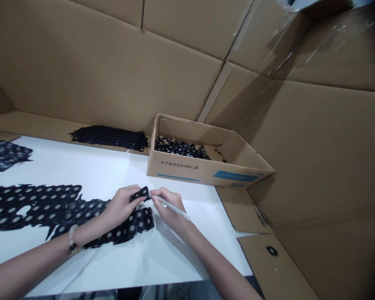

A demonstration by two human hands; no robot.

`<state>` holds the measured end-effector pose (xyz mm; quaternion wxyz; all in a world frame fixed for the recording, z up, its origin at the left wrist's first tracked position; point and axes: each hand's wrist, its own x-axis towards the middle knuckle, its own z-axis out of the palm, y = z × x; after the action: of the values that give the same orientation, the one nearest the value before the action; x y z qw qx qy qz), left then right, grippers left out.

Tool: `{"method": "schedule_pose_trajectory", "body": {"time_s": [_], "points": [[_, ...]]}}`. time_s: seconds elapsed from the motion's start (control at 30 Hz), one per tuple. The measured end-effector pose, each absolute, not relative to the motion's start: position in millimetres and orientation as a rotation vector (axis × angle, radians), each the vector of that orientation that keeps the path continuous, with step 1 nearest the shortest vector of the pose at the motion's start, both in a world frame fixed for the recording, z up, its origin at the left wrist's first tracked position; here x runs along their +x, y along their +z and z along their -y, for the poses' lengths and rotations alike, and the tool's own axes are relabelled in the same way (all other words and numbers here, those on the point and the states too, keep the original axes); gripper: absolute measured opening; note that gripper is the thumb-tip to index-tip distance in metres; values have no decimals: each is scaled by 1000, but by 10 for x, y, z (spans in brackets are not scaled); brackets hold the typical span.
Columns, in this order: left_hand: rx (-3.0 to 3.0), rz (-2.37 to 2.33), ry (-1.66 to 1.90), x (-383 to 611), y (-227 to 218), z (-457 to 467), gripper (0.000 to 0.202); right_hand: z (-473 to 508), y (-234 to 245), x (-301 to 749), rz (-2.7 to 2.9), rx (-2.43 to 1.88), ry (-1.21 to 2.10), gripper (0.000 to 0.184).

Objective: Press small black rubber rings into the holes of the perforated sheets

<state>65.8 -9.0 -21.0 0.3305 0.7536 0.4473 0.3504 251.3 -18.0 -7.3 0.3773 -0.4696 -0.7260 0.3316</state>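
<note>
A long black die-cut sheet (43, 206) full of round ring shapes lies across the white table top (90, 171). My left hand (121, 204) pinches the sheet's lifted right end (141, 193) between thumb and fingers. Facing it, my right hand (170, 206) grips a thin white stick tool (171, 206) like a pen, its tip touching that lifted end. A white bracelet sits on my left wrist.
An open shallow cardboard box (206, 171) behind my hands holds several loose black rings (181, 148). A stack of black sheets (109, 136) lies at the back, more sheets (3, 154) at far left. Cardboard walls surround the table. One loose ring (271, 250) lies at right.
</note>
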Motion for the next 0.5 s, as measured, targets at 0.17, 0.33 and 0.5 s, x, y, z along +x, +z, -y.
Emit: {"method": "schedule_pose_trajectory", "body": {"time_s": [0.17, 0.33, 0.5], "points": [[1925, -1140, 925, 672, -164, 97, 27, 212, -100, 2461, 1844, -1223, 804, 16], [1821, -1094, 831, 629, -174, 33, 27, 201, -109, 2465, 1782, -1246, 833, 15], [1671, -1125, 786, 546, -238, -68, 27, 102, -19, 2619, 1658, -1289, 912, 13]]}}
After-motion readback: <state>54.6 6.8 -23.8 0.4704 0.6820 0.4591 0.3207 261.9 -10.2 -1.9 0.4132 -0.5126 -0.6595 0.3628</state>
